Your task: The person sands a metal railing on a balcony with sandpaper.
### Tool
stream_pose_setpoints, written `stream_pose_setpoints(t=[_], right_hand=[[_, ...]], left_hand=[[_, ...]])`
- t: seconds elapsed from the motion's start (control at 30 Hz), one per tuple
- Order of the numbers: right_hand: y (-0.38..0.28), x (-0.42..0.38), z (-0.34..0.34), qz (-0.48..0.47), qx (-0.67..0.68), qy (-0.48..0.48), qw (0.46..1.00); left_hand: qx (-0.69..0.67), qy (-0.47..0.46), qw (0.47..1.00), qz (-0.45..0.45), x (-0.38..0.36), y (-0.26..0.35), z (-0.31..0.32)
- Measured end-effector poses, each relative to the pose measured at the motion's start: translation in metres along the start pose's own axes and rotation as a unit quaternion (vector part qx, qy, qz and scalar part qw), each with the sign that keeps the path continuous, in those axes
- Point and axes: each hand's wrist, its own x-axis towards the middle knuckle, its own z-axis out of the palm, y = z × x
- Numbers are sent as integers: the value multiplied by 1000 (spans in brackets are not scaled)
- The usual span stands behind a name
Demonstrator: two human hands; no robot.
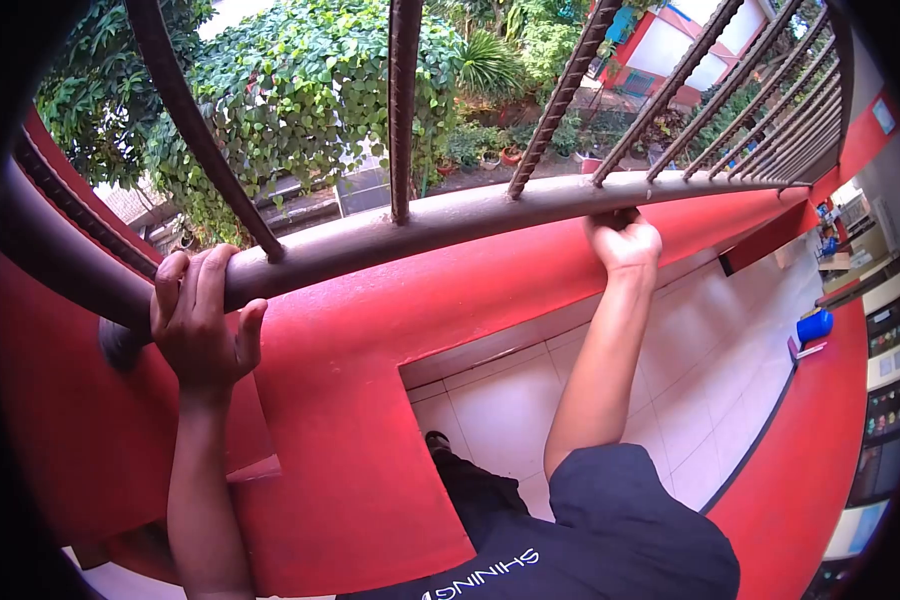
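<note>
A thick brown pipe rail (350,243) with ridged upright bars runs across the view above a red ledge. My left hand (202,318) is wrapped over this rail at the left, its fingers on top and its thumb on the near side. Farther right, my right hand (625,243) is raised against the underside of the same rail, with the palm side of the wrist showing. Its fingers are curled and partly hidden below the pipe. A small dark patch shows at them, too unclear to name.
The red ledge (340,400) borders a tiled floor (510,400). Leafy plants (310,90) grow beyond the bars. At the right are a blue container (815,325) and shelves with small items (888,415). My dark shirt fills the bottom.
</note>
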Motion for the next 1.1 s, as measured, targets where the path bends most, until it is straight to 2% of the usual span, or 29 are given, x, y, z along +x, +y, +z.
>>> stream_pose_setpoints(t=[0.07,0.13,0.2,0.33,0.4,0.47,0.53,0.57,0.6,0.63,0.67,0.7,0.73,0.8,0.87,0.93,1.0,1.03,1.07,1.1], right_hand=[[-7,17,-13,-72,-10,-22,997],[62,-17,-20,-42,-52,-34,997],[108,-29,-50,149,16,-158,976],[99,-32,-38,157,41,-130,978],[78,-32,-39,134,23,-101,986],[25,-21,-39,-55,59,-33,996],[19,-34,-13,-186,39,4,982],[39,-38,-12,-184,39,6,982],[73,-49,-10,-169,18,9,985],[96,-57,-26,-15,40,-7,999],[124,-73,-37,126,53,-36,990],[150,-99,-26,177,5,-7,984],[158,-113,-16,166,-18,-4,986],[125,-96,-16,131,19,4,991],[55,-46,-18,-39,66,-9,997],[-17,-11,-5,-131,31,-12,991],[-65,20,-2,-20,94,-16,995],[-48,12,2,-59,55,-16,997],[-17,5,-7,-197,55,-2,979],[20,-31,-14,-122,24,-3,992]], left_hand=[[5,-1,1000,2,0,0,0],[3,0,1000,5,0,1,-1],[-3,-1,1000,5,5,2,0],[-4,-1,1000,2,10,5,1],[0,0,1000,5,6,4,-1],[1,-6,1000,2,2,3,-3],[11,-6,1000,-3,3,4,-1],[15,-4,1000,0,3,4,0],[14,-2,1000,1,2,3,0],[12,3,1000,6,1,2,0],[9,7,1000,12,0,2,0],[6,11,1000,15,-2,1,0],[3,3,1000,17,0,2,-2],[10,2,1000,16,-4,4,-3],[14,12,1000,13,-6,9,-1],[27,25,999,14,-10,8,2],[27,28,999,15,-8,7,5],[31,31,999,11,-8,9,4],[33,33,999,7,-9,9,3],[38,23,999,8,-11,7,0]])
